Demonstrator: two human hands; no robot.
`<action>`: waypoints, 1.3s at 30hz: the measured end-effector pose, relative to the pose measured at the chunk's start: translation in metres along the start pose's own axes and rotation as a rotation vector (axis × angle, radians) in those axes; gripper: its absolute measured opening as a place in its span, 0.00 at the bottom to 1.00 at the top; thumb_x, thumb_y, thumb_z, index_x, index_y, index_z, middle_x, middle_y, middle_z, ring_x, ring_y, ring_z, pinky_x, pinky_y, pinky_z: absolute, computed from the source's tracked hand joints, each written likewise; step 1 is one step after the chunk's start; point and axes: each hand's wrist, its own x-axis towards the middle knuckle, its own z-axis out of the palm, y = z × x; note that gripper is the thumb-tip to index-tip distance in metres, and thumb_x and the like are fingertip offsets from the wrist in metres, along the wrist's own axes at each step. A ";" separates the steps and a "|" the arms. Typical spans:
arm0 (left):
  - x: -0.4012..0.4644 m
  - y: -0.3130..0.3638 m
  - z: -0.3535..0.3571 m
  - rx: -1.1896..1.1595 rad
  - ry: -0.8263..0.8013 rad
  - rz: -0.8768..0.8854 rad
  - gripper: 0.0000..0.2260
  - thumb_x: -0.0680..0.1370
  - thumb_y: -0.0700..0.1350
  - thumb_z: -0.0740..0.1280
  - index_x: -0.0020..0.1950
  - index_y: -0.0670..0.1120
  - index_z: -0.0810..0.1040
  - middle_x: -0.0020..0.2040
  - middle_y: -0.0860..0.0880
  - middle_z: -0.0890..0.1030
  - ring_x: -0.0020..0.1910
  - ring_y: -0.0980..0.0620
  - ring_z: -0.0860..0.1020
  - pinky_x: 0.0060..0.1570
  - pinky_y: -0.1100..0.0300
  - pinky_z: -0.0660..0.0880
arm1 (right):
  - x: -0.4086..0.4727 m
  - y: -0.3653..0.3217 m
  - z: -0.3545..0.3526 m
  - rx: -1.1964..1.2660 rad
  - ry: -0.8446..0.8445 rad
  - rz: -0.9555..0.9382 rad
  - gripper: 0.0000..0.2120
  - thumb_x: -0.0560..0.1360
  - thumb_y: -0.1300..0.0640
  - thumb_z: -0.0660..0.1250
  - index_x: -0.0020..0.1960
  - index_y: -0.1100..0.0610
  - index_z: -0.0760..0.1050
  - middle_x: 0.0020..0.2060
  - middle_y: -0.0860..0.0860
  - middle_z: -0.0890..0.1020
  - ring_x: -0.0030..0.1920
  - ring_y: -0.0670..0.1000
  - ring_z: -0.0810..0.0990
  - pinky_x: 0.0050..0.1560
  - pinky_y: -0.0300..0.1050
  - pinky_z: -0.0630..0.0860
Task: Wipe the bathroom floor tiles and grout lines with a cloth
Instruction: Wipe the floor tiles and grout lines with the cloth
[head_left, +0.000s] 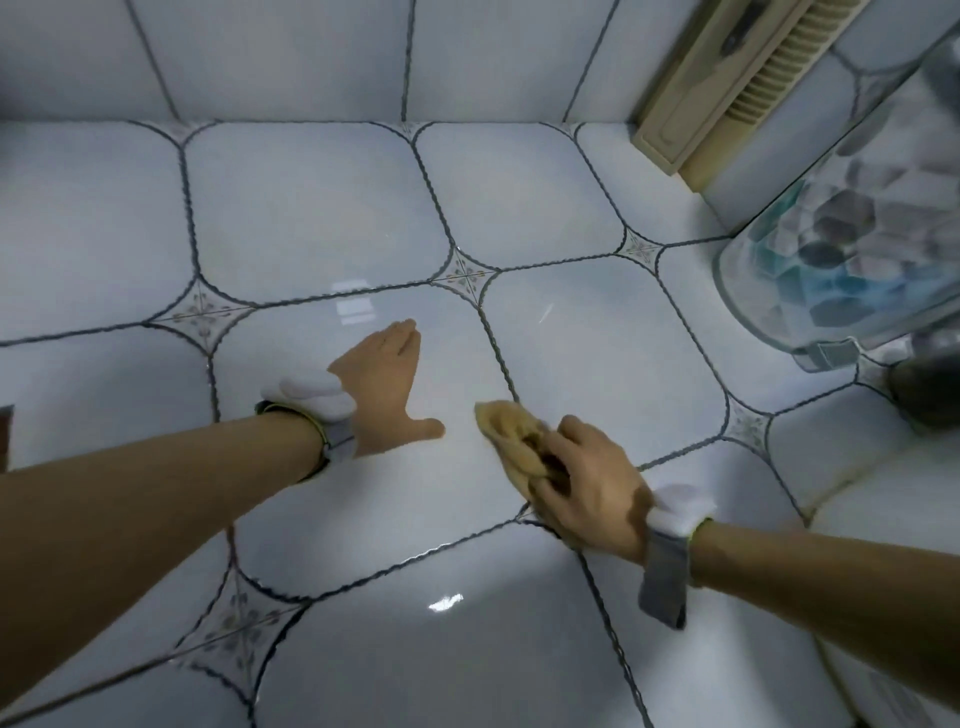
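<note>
Right hand clamps crumpled tan cloth on glossy tile; left hand flat, fingers straight.

left hand flat, fingers straight, right hand curled, gripping

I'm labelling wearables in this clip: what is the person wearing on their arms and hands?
Both forearms are bare, with no sleeves. The left hand and right hand are ungloved. Each wrist carries a grey strap with a yellow-green edge and a white padded block.
</note>
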 end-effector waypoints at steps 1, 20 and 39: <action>-0.013 -0.015 -0.001 -0.018 0.030 -0.013 0.50 0.65 0.74 0.59 0.75 0.41 0.55 0.76 0.46 0.57 0.74 0.47 0.59 0.72 0.52 0.60 | -0.001 -0.003 0.002 0.015 -0.047 -0.100 0.08 0.72 0.51 0.65 0.44 0.50 0.66 0.39 0.44 0.64 0.35 0.48 0.65 0.37 0.41 0.62; -0.153 -0.113 0.018 -0.095 0.046 -0.248 0.45 0.73 0.68 0.61 0.78 0.44 0.46 0.79 0.50 0.46 0.77 0.53 0.47 0.76 0.58 0.46 | 0.028 -0.121 0.048 -0.050 -0.184 -0.859 0.08 0.75 0.56 0.69 0.52 0.56 0.76 0.55 0.54 0.71 0.50 0.57 0.72 0.40 0.49 0.75; -0.179 -0.157 0.000 -0.185 0.170 -0.388 0.28 0.80 0.56 0.58 0.76 0.44 0.60 0.76 0.50 0.61 0.74 0.52 0.60 0.71 0.60 0.55 | 0.052 -0.212 0.076 0.032 -0.281 -0.948 0.08 0.74 0.55 0.69 0.52 0.55 0.77 0.53 0.54 0.75 0.49 0.56 0.75 0.34 0.51 0.78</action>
